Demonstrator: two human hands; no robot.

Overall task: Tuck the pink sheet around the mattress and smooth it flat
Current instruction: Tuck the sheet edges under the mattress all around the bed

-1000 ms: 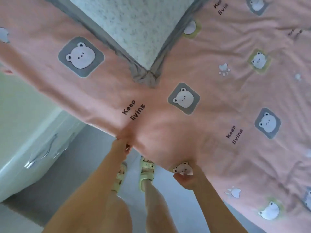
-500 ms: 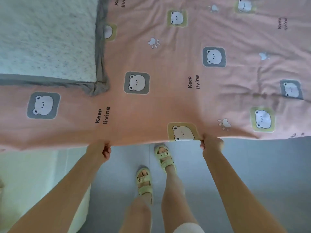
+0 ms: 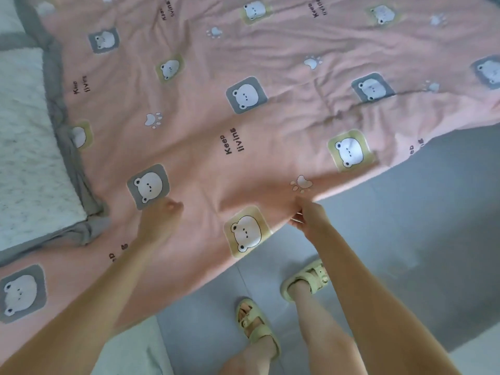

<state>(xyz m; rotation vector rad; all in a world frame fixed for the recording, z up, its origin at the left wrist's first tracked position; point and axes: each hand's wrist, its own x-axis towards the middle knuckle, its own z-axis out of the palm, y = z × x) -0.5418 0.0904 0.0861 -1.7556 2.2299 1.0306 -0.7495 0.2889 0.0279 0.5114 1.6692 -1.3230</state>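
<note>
The pink sheet (image 3: 270, 109) lies spread over most of the mattress (image 3: 24, 147), whose pale top and grey border show only at the left. Half a second ago you were holding its edge up and taut with both hands; now the edge has dropped to drape over the bed's side toward the floor (image 3: 405, 239), so the spreading looks largely done, while creases toward the right and the loose overhang are yet to be smoothed and tucked. Your left hand (image 3: 159, 220) has let go of the edge and rests on top of the fabric just below a grey bear patch, fingers loosely curled, holding nothing. Your right hand (image 3: 308, 215) is pinched shut on the hanging edge below a paw print. Your sandals (image 3: 257, 326) stand beside the bed.
</note>
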